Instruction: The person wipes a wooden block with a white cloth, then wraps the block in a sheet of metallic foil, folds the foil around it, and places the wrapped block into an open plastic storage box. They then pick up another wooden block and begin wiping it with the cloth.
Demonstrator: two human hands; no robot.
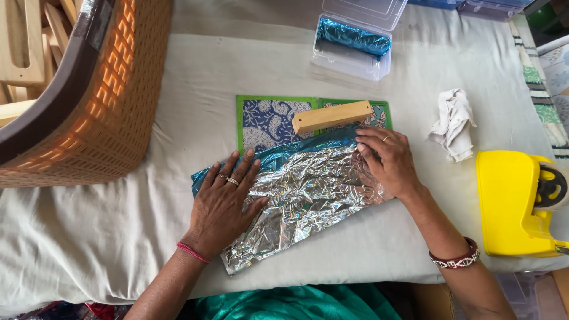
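On the cloth-covered table (178,77), a crinkled foil sheet (302,195) (silver face up, blue underside showing along its far edge) lies at centre, near the front edge. Left hand (222,204): palm down on the near-left part of the foil, fingers spread wide and flat, grasping nothing. Right hand (388,160): resting on the right end of the foil, fingers curled close together with the tips pressing at its upper right edge; whether they pinch the foil cannot be told. Beyond the foil, and partly overlapped by it, lies a green-bordered patterned card (267,118), with a wooden block (332,116) across its top. Further back stands a clear plastic box (355,59) holding a blue foil roll (352,37). Right of the hands: a crumpled white cloth (453,123) and a yellow tape dispenser (515,201). An orange woven basket (101,101) occupies the left.
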